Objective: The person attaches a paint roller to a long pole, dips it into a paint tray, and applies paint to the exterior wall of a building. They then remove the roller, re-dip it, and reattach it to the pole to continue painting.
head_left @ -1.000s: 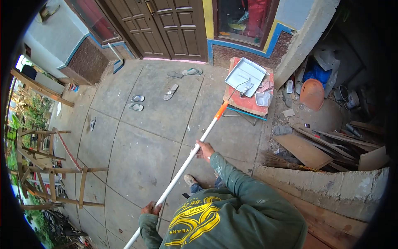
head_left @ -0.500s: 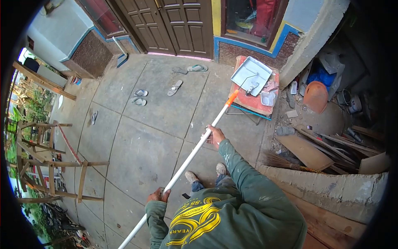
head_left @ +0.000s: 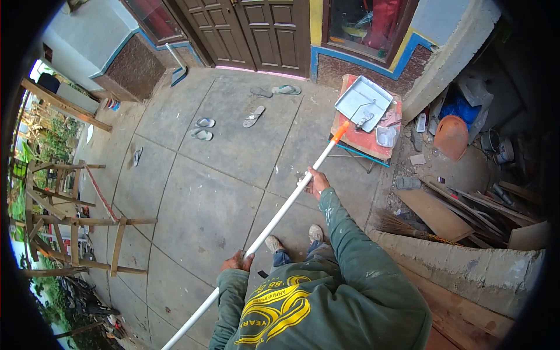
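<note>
My right hand (head_left: 315,182) is wrapped around the upper part of a long white extension pole (head_left: 286,205). Lower down, my left hand (head_left: 238,261) grips the same pole in front of my body. The pole slants from the bottom edge up to the right, and its orange tip (head_left: 339,132) overlaps the near edge of a red-topped stand (head_left: 351,137). On that stand rests a white paint tray (head_left: 352,100), with a paint roller (head_left: 366,118) lying in its near part. A small clear plastic tub (head_left: 385,136) sits beside the tray.
Several sandals, including one (head_left: 254,116), lie on the concrete floor (head_left: 198,204). A wooden trestle (head_left: 116,245) stands at left. Brown double doors (head_left: 245,35) are ahead. Planks (head_left: 431,213), a broom (head_left: 402,224) and an orange bucket-like container (head_left: 451,137) lie right, behind a low wall (head_left: 455,262).
The view has shifted slightly, so the stand and sandals sit farther right. Both hands keep hold of the pole, whose orange tip now appears closer to the roller and tray.
</note>
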`<state>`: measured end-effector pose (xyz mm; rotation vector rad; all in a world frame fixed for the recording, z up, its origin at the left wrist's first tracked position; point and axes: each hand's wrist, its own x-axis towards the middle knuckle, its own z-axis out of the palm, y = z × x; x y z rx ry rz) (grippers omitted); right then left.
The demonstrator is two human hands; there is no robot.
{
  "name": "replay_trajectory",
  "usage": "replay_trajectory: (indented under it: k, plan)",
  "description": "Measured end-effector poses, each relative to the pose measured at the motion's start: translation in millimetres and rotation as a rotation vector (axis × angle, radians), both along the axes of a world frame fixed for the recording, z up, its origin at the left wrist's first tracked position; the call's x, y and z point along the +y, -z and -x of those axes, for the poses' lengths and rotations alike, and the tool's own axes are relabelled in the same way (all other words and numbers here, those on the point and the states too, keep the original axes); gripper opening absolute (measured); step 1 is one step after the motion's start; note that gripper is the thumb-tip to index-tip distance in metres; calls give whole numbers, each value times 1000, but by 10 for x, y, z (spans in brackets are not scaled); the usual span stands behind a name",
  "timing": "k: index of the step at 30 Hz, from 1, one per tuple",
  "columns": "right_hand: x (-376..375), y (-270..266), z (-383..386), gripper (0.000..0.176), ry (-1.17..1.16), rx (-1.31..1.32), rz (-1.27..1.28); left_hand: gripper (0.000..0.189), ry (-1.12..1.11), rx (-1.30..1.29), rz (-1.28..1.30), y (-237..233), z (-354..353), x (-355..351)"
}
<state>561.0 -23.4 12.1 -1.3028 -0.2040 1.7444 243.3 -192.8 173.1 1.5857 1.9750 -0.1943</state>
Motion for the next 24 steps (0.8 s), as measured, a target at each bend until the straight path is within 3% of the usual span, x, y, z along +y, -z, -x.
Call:
replay_trajectory:
  k: [5, 8, 12, 14, 19, 21, 24]
  plan:
    - [-41, 83, 22, 34, -2, 10, 7, 41, 23, 12, -80, 35, 48, -82]
    - [-174, 50, 186, 32, -26, 47, -6, 40, 8, -13, -45, -177, 192, -157]
    - [-427, -126, 545, 32, -83, 156, -32, 31, -24, -116, -149, -346, 608, -407]
    - [-558, -214, 714, 32, -85, 168, -32, 30, -29, -100, -140, -151, 1041, -638]
    - [-562, -291, 772, 33, -99, 143, -35, 31, -146, -135, -22, -481, 873, -503]
    - [-392, -181, 623, 34, -61, 88, -29, 33, 22, 8, -87, -570, 600, -301]
    - [-143, -118, 376, 31, 12, 59, -10, 35, 27, -11, -48, -566, 270, -27]
